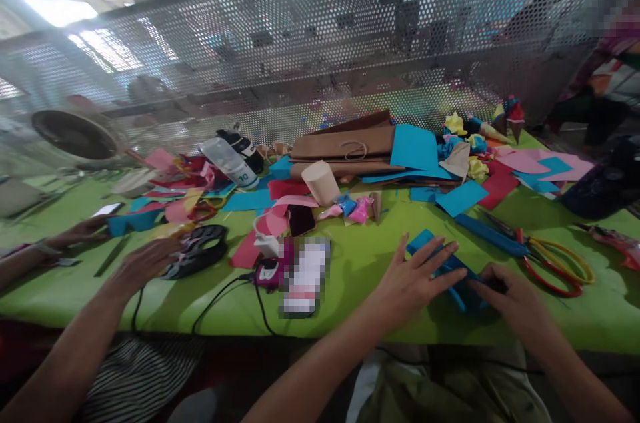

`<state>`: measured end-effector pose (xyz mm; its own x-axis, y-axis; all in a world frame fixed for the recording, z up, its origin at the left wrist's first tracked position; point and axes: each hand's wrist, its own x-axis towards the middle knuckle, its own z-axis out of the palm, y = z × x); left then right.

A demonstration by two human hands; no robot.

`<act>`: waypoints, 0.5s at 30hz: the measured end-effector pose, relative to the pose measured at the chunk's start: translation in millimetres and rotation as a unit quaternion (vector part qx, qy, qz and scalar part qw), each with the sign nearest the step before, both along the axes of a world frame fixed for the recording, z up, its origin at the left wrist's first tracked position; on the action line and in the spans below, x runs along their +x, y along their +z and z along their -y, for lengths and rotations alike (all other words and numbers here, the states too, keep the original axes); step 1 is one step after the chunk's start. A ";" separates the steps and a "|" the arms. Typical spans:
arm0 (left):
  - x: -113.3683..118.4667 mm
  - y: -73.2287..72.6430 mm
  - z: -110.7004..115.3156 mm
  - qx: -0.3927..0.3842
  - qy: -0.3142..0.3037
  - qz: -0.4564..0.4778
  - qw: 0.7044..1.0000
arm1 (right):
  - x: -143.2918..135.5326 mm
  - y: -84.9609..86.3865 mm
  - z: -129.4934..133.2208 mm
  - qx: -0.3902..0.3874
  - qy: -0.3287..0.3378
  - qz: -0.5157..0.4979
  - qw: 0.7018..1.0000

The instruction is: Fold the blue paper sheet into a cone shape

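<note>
A piece of blue paper (pixel 467 293), bent or folded, rests on the green table covering in front of me. My left hand (pixel 415 279) lies across its near left part, fingers stretched and spread. At the paper's right side, my right hand (pixel 505 296) has its thumb and fingers closed on the edge. Just beyond the right hand are scissors (pixel 560 271) with yellow and red handles, beside a long blue strip (pixel 493 235). My fingers hide part of the paper.
A phone (pixel 305 279) and a purple device (pixel 270 273) with cables lie left. A co-worker's hand (pixel 145 263) touches a dark tape dispenser-like object (pixel 200 253). Brown sheets (pixel 345 146), a cream roll (pixel 320 183), a bottle (pixel 230 163) and paper scraps line the mesh partition (pixel 300 56).
</note>
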<state>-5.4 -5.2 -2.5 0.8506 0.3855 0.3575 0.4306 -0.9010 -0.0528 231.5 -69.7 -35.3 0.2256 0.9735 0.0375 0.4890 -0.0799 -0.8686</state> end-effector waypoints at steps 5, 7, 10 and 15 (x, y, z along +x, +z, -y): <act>-3.8 -10.6 3.0 0.010 0.020 0.073 0.997 | -0.6 2.9 4.5 -0.006 0.003 -0.056 0.998; -8.8 -13.3 5.7 0.015 0.029 0.094 0.995 | 2.5 2.4 7.9 -0.003 0.003 -0.043 0.999; -20.0 -14.4 9.8 0.011 0.046 0.103 0.994 | 10.7 -1.9 14.6 0.000 -0.021 0.047 0.999; -36.7 -18.5 8.6 -0.055 0.033 0.055 0.996 | 24.8 -11.1 22.4 0.077 -0.022 0.233 0.969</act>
